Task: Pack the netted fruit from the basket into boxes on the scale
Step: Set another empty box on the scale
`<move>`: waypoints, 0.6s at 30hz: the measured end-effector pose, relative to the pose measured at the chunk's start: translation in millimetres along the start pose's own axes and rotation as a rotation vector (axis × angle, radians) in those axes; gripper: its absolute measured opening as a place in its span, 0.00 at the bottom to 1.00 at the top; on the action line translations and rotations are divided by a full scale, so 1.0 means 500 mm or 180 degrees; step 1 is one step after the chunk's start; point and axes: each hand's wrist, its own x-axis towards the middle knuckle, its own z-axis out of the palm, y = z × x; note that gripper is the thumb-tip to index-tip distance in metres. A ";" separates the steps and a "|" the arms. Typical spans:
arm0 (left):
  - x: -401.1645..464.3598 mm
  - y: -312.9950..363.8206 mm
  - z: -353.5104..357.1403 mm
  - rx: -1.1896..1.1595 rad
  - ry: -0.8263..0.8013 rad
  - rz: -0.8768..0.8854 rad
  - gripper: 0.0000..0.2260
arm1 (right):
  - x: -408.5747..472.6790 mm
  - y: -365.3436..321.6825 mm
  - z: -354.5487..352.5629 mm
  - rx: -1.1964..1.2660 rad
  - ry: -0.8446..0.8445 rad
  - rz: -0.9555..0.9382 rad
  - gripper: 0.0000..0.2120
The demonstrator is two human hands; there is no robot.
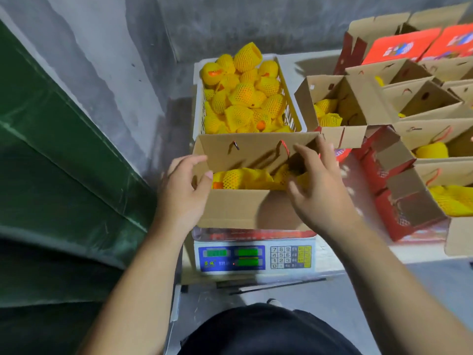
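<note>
The left hand pinched the box at its left wall, thumb inside, steadying it on the scale. The right hand hovered over the box's right end, fingers loosely spread, holding nothing (probably settling the fruit inside). The basket stood just behind the scale, still heaped, within reach.
</note>
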 end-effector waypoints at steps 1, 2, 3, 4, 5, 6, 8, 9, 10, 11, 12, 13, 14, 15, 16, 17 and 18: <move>-0.011 0.000 -0.002 0.0212 -0.0229 0.0091 0.12 | -0.004 -0.011 0.007 -0.0093 -0.0205 -0.0104 0.25; -0.022 0.001 -0.007 0.0341 -0.0453 0.0111 0.10 | -0.006 -0.020 0.015 -0.0287 -0.0431 -0.0168 0.21; -0.027 0.002 -0.011 0.0364 -0.0599 0.0083 0.11 | -0.007 -0.029 0.023 -0.0559 -0.0595 -0.0216 0.16; -0.030 0.001 -0.014 0.0333 -0.0630 0.0041 0.12 | -0.008 -0.037 0.029 -0.0769 -0.0676 -0.0257 0.13; -0.032 -0.001 -0.016 0.0347 -0.0566 -0.0003 0.13 | -0.009 -0.045 0.033 -0.0822 -0.0688 -0.0282 0.12; -0.034 -0.002 -0.018 0.0438 -0.0441 -0.0027 0.14 | -0.009 -0.053 0.037 -0.0753 -0.0698 -0.0303 0.12; -0.041 -0.003 -0.019 0.0701 -0.0215 0.0027 0.14 | -0.007 -0.062 0.045 -0.0612 -0.0805 -0.0449 0.14; -0.046 -0.003 -0.019 0.0781 -0.0157 0.0080 0.13 | -0.006 -0.065 0.048 -0.0567 -0.0893 -0.0527 0.16; -0.051 -0.003 -0.021 0.0800 -0.0114 0.0140 0.11 | -0.005 -0.068 0.050 -0.0470 -0.0928 -0.0583 0.17; -0.057 -0.003 -0.024 0.0778 -0.0085 0.0199 0.09 | -0.007 -0.072 0.051 -0.0348 -0.0910 -0.0642 0.18; -0.063 -0.003 -0.027 0.0733 -0.0063 0.0264 0.07 | -0.012 -0.076 0.053 -0.0244 -0.0846 -0.0722 0.18; -0.067 -0.003 -0.032 0.0671 -0.0050 0.0329 0.06 | -0.019 -0.080 0.053 -0.0170 -0.0762 -0.0833 0.18; -0.071 -0.001 -0.038 0.0589 -0.0042 0.0400 0.06 | -0.026 -0.085 0.053 -0.0100 -0.0688 -0.0947 0.17; -0.075 0.001 -0.045 0.0490 -0.0049 0.0484 0.07 | -0.034 -0.089 0.054 -0.0008 -0.0641 -0.1034 0.16; -0.078 0.004 -0.051 0.0370 -0.0079 0.0568 0.07 | -0.041 -0.093 0.053 0.0099 -0.0614 -0.1099 0.15; -0.082 0.009 -0.059 0.0224 -0.0139 0.0631 0.07 | -0.046 -0.097 0.053 0.0192 -0.0604 -0.1149 0.15; -0.084 0.014 -0.065 0.0078 -0.0215 0.0672 0.08 | -0.050 -0.099 0.053 0.0258 -0.0603 -0.1189 0.15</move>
